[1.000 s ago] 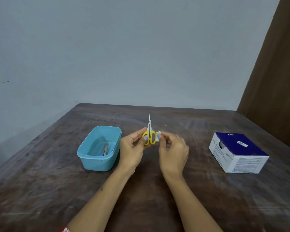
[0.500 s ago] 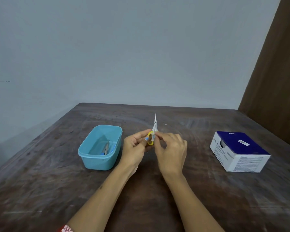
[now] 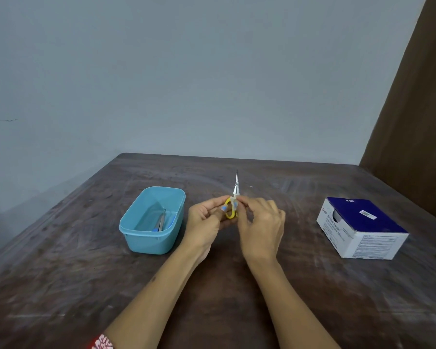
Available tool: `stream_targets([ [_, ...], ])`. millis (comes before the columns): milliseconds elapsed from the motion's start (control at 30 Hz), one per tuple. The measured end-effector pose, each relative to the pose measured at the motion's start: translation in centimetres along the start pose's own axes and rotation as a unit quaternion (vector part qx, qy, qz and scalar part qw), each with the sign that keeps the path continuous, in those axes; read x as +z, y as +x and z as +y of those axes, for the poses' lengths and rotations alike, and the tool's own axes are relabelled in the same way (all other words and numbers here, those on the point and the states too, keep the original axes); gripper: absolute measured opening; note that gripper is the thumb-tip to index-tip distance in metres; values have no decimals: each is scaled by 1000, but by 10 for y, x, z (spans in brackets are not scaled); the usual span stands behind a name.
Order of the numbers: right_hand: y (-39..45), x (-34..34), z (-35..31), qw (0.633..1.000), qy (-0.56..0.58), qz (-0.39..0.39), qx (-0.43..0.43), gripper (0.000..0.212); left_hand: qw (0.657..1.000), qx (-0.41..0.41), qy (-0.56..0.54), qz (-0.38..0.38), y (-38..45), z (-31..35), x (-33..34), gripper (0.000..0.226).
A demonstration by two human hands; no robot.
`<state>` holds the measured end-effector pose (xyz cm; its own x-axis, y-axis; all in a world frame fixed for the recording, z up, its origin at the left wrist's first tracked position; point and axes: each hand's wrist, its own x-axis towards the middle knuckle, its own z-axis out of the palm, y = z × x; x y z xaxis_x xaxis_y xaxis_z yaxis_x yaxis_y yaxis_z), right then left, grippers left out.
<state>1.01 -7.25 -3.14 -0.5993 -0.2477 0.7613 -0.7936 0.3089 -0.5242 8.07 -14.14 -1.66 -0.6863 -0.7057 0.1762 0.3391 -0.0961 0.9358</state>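
Your right hand [image 3: 261,222] has closed in since a second ago. It now pinches a small white pad [image 3: 233,199] against the small yellow-handled steel scissors [image 3: 235,188]. Your left hand [image 3: 207,220] grips their loops, tips upright, just right of the teal plastic tub [image 3: 149,239]. Metal tools [image 3: 161,219] lie inside that tub. A blue-and-white cardboard box [image 3: 363,230] sits well right of it.

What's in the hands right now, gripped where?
Left hand holds small scissors by the yellow handle loops, blades up. Right hand pinches a small white piece against them near the pivot.
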Motion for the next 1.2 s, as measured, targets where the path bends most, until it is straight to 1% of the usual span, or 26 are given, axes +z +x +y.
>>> stream_targets([
  [100, -1, -1, -3, 1000, 22, -13, 15, 5, 1000, 3, 3, 11, -1, 0, 0, 21],
  [200, -3, 0, -4, 998, 35, -44, 22, 8, 999, 7, 5, 31, 1, -1, -2, 25],
  [300, -2, 1, -1, 999, 19, -28, 11, 3, 1000, 0, 7, 17, 0, -1, -1, 22],
  [433, -1, 0, 2, 1000, 20, -15, 9, 10, 1000, -9, 11, -12, -2, -3, 2, 24],
  [500, -2, 0, 0, 999, 31, -22, -1, 9, 1000, -11, 15, -1, -2, -3, 2, 24],
  [600, -3, 0, -5, 998, 46, -36, -16, 16, 1000, -8, 19, 18, -1, -2, 2, 27],
  [700, -4, -2, -6, 997, 51, -57, -24, 4, 999, -3, 23, 36, -1, -1, 1, 30],
  [767, -4, -3, -6, 997, 48, -62, -21, 3, 999, 1, 29, 45, -1, -1, 1, 29],
  [867, -3, -3, -5, 999, 34, -39, -10, 11, 997, 5, 25, 67, 1, -2, 0, 24],
  [933, -2, -2, -2, 1000, 16, -15, -10, 17, 998, 3, 12, 67, 2, -2, 0, 22],
  [1033, 0, 1, 4, 1000, -3, 11, -23, 5, 999, -4, 5, 40, 0, -2, 2, 20],
  [1100, 0, 1, 5, 1000, 1, 7, -26, 7, 999, -2, 11, 34, -1, -2, 3, 20],
  [1200, -1, 1, 2, 1000, 20, -9, -23, 10, 998, 11, 13, 52, 0, -1, 0, 20],
])
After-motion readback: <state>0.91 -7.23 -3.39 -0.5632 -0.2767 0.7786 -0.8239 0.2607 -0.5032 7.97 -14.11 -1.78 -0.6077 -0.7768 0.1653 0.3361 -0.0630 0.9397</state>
